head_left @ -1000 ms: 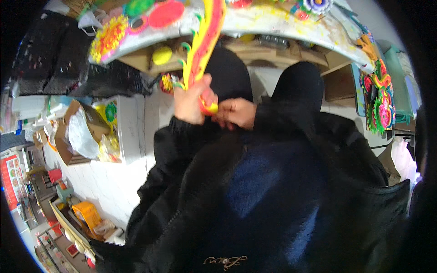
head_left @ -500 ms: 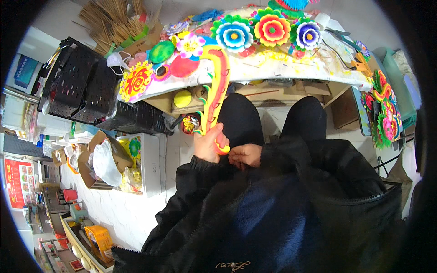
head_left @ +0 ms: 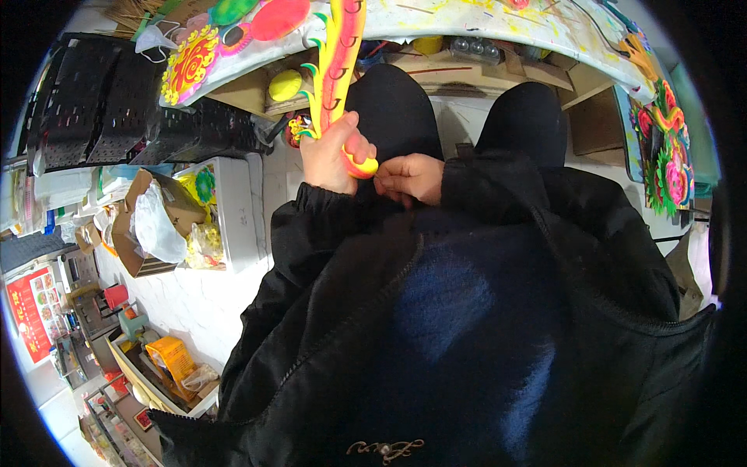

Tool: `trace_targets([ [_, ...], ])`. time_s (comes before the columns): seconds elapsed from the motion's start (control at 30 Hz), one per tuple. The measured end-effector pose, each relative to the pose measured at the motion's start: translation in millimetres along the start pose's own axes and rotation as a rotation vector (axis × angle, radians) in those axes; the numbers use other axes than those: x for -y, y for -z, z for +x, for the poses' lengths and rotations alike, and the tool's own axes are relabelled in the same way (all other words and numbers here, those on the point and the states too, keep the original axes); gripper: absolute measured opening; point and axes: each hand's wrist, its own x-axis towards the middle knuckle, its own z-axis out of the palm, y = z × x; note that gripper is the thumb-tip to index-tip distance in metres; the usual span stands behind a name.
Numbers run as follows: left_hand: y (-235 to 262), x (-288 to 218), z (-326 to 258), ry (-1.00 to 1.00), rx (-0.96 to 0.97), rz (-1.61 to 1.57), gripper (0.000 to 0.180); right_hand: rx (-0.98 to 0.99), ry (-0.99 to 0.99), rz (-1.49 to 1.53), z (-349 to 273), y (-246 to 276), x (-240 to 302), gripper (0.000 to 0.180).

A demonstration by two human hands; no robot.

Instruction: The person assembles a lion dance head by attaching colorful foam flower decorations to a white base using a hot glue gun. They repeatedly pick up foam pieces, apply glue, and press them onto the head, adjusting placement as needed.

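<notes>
My left hand (head_left: 331, 159) is wrapped round the lower end of a long curved decoration (head_left: 339, 66), painted yellow and red with dark curved marks and green fins along one side. Its upper part runs past the top edge of the view. Close beside the rounded, curled tip of the piece, my right hand (head_left: 414, 177) has its fingers pinched together. Whatever lies between those fingertips is too small to make out. Both hands are over my lap, in front of my knees.
Ahead stands a paint-stained white table (head_left: 467, 22) with an open shelf under it. A yellow-red cut-out ornament (head_left: 191, 66) lies at its left corner. Black crates (head_left: 66, 109) and an open cardboard box (head_left: 128, 233) are to the left. Colourful ornaments (head_left: 665, 156) sit at right.
The view has tilted down, so the flowers on the table have left it and things appear higher. My left hand still grips the decoration; my right hand stays pinched by its tip.
</notes>
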Motion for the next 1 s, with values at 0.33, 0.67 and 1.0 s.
trace_targets([
  [0.33, 11.6, 8.3, 6.1, 0.008, 0.131, -0.116, 0.010, -0.037, -0.044, -0.035, 3.7, 2.9, -13.1, 0.019],
  [0.67, -13.3, -19.7, -1.0, -0.244, 0.051, 0.188, 0.030, 0.060, 0.190, -0.148, 3.7, 11.7, 27.6, 0.023],
  [1.0, 31.1, -137.8, 27.5, -0.607, 0.215, -0.025, 0.036, -0.596, 0.292, -0.089, -110.9, 145.7, 42.6, 0.024],
])
